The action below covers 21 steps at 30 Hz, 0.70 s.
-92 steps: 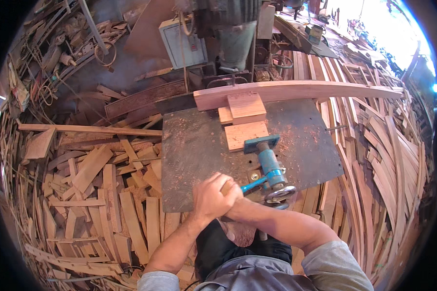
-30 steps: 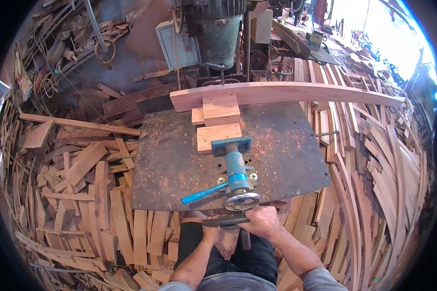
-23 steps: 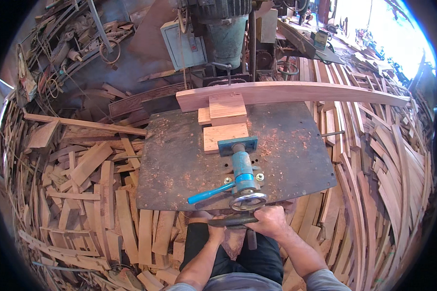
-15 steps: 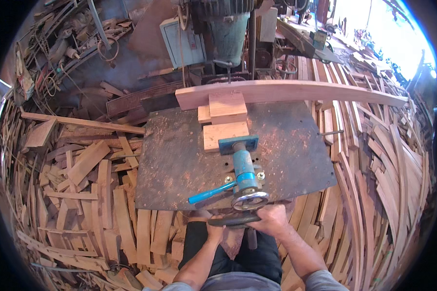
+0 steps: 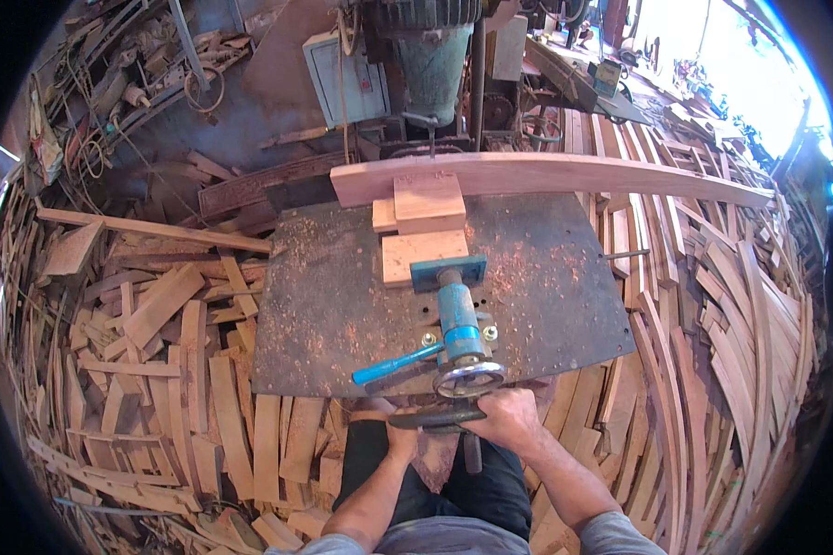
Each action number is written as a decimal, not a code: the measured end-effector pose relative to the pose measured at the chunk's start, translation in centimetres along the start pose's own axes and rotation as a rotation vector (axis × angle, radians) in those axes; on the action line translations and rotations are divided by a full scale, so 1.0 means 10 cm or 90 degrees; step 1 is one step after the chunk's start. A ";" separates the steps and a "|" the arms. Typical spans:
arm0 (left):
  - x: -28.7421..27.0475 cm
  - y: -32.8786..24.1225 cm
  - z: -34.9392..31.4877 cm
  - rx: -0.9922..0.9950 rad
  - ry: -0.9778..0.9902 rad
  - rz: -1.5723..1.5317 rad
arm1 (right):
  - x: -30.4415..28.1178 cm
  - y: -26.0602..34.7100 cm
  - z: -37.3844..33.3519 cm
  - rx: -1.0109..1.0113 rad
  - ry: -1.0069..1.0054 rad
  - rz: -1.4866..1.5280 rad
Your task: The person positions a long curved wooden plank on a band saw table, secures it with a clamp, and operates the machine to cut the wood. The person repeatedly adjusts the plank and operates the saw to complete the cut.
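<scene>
My right hand (image 5: 509, 418) is closed round the right side of a dark handwheel (image 5: 435, 419) below the table's near edge. On the wheel's left side is my left hand (image 5: 402, 438), its fingers curled and partly hidden by the rim. A blue clamp (image 5: 458, 314) with a small chrome wheel (image 5: 469, 378) and a blue lever (image 5: 396, 363) is bolted to the metal table (image 5: 546, 305). Its flat jaw presses against wooden blocks (image 5: 426, 256). Beyond these, a long curved plank (image 5: 565, 174) stands on edge under a drill bit (image 5: 432, 143).
A green machine head (image 5: 426, 74) hangs over the plank, with a grey electrical box (image 5: 347, 81) behind it. Offcuts (image 5: 167, 305) lie heaped at left; long curved boards (image 5: 676, 388) are stacked at right. A thin rod (image 5: 627, 253) sticks out from the table's right edge.
The whole scene has shifted slightly left in the picture. Both hands stay on the dark handwheel, and the plank, blocks and clamp keep their places on the table.
</scene>
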State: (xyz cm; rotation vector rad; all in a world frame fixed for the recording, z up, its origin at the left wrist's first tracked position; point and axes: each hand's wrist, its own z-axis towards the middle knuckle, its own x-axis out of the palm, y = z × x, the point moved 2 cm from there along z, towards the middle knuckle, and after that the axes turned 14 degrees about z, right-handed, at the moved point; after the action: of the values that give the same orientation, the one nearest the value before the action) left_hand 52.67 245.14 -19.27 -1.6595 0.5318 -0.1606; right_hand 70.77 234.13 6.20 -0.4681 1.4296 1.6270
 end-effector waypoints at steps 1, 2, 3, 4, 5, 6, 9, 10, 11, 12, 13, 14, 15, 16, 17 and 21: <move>-0.01 -0.02 -0.03 -0.035 0.011 -0.013 | 0.00 0.00 -0.01 0.005 0.000 0.006; -0.01 -0.05 -0.02 -0.060 0.023 0.000 | 0.00 -0.01 -0.01 0.001 -0.002 0.008; -0.02 -0.07 -0.03 -0.086 0.017 -0.069 | 0.00 -0.01 -0.01 -0.002 -0.005 0.012; -0.01 -0.10 -0.04 -0.110 0.011 -0.110 | 0.00 -0.02 -0.01 -0.003 -0.006 0.010; -0.01 -0.13 -0.04 -0.100 0.023 -0.127 | -0.01 -0.02 -0.01 -0.003 -0.007 0.010; -0.04 -0.16 -0.02 -0.070 0.005 -0.063 | -0.01 -0.03 0.00 0.013 0.000 -0.004; -0.02 -0.18 -0.04 -0.072 0.022 0.016 | 0.01 -0.01 0.00 0.005 0.034 -0.013; 0.00 -0.18 -0.02 -0.054 0.029 -0.058 | 0.00 -0.02 0.02 0.009 0.015 -0.024; 0.00 -0.17 -0.03 -0.071 0.029 -0.082 | 0.01 0.00 0.01 0.009 0.019 -0.023; 0.00 -0.15 -0.04 -0.086 0.036 -0.069 | 0.02 0.00 0.01 0.018 0.039 -0.026; 0.00 -0.13 -0.03 -0.094 0.032 -0.108 | 0.01 0.02 0.01 0.010 0.018 -0.012; 0.00 -0.11 -0.02 -0.102 0.036 -0.114 | 0.01 0.02 0.01 0.012 0.016 -0.004; -0.01 -0.09 -0.03 -0.103 0.038 -0.069 | 0.01 0.03 0.01 0.023 0.024 0.000; -0.01 -0.06 -0.03 -0.136 0.040 -0.125 | 0.01 0.03 0.00 0.018 0.015 0.004; -0.01 -0.05 -0.03 -0.157 0.042 -0.131 | 0.01 0.04 0.00 0.019 0.013 0.000; 0.01 -0.06 -0.03 -0.135 0.037 -0.139 | -0.01 0.05 0.00 0.021 0.002 0.001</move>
State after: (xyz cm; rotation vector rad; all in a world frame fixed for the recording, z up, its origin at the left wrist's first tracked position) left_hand 52.74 244.83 -18.68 -1.9237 0.4211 -0.3230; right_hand 70.39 234.18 6.57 -0.4520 1.4572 1.6017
